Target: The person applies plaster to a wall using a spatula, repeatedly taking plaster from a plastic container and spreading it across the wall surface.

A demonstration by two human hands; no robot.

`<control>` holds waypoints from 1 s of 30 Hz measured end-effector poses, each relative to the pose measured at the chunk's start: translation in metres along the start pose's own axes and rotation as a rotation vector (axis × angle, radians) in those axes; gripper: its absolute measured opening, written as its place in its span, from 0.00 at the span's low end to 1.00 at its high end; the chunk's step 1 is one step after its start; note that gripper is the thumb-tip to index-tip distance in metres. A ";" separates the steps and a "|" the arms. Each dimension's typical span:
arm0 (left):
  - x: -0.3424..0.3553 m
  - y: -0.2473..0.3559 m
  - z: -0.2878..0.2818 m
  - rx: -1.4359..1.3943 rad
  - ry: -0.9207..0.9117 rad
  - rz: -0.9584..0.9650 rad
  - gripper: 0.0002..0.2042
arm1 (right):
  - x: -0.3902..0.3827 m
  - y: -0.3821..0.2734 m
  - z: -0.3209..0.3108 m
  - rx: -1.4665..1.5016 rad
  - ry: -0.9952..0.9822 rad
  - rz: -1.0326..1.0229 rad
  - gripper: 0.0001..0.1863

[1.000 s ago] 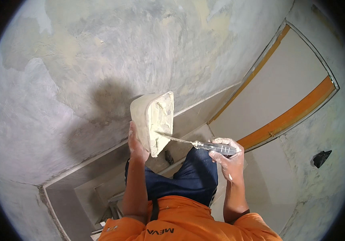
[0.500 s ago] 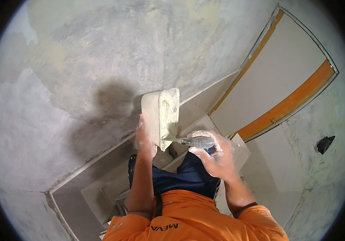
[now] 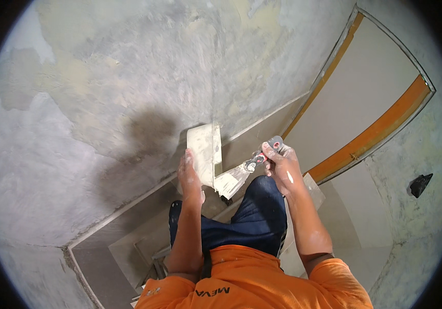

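Note:
My left hand (image 3: 190,175) grips a cream plastic tub (image 3: 199,147) with pale putty on its rim, held sideways-on in front of me near the grey wall. In my right hand (image 3: 280,162) is a putty knife with a grey-and-red handle (image 3: 257,160). Its blade (image 3: 231,180) is coated with cream putty and angles down-left to the tub's lower right corner. Both hands are dusted white. My dark trousers and orange shirt show below them.
The patchy skim-coated wall (image 3: 128,67) fills the upper left and carries my shadow. At the right are a pale panel (image 3: 355,92) with orange edging (image 3: 385,129) and a dark object (image 3: 420,184) on the wall. Metal rails (image 3: 158,265) and ledges lie below me.
My right hand has turned the knife upright-handled, raising the handle and swinging the putty-loaded blade down out of the tub's middle to its lower corner. The tub sits slightly further right in view.

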State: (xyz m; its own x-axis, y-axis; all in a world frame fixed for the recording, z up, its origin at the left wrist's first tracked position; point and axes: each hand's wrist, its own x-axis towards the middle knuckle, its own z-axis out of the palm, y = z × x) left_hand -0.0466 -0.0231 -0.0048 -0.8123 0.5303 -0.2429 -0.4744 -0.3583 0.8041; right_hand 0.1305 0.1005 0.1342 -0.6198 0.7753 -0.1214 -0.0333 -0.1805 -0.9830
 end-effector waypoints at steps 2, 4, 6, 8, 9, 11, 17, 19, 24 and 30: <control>-0.002 0.005 0.003 -0.081 0.089 -0.024 0.37 | 0.008 0.010 -0.010 0.047 -0.015 0.032 0.10; 0.006 0.002 -0.009 -0.116 0.053 0.005 0.37 | 0.017 0.032 -0.021 0.370 0.023 0.234 0.09; 0.010 0.005 -0.020 -0.176 0.025 0.041 0.37 | 0.022 0.057 -0.033 0.617 -0.020 0.282 0.08; 0.004 0.015 -0.027 -0.361 -0.210 -0.020 0.36 | 0.011 0.069 -0.029 0.849 -0.022 0.292 0.06; -0.003 0.021 -0.024 -0.385 -0.198 0.004 0.36 | 0.006 0.080 -0.032 0.929 -0.074 0.289 0.06; -0.016 0.039 -0.012 -0.459 -0.339 -0.035 0.35 | -0.001 0.092 -0.031 1.025 -0.152 0.308 0.05; -0.066 0.077 -0.002 -0.543 -0.364 0.155 0.32 | -0.034 0.056 -0.009 0.945 -0.697 0.421 0.30; -0.084 0.092 0.001 -0.446 -0.170 0.212 0.31 | -0.029 0.042 -0.006 0.920 -0.841 0.437 0.30; -0.129 0.108 0.017 -0.518 -0.203 0.469 0.32 | -0.017 -0.008 -0.007 0.760 -1.036 0.400 0.23; -0.181 0.121 0.074 -0.632 -0.082 0.657 0.32 | -0.012 -0.136 -0.002 0.266 -0.969 -0.035 0.21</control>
State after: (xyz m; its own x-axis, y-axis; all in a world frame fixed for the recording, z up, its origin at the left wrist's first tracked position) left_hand 0.0679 -0.1058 0.1765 -0.9694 0.1148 0.2170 -0.0420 -0.9484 0.3142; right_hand 0.1436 0.1172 0.2694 -0.9820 -0.0228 0.1875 -0.1642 -0.3880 -0.9069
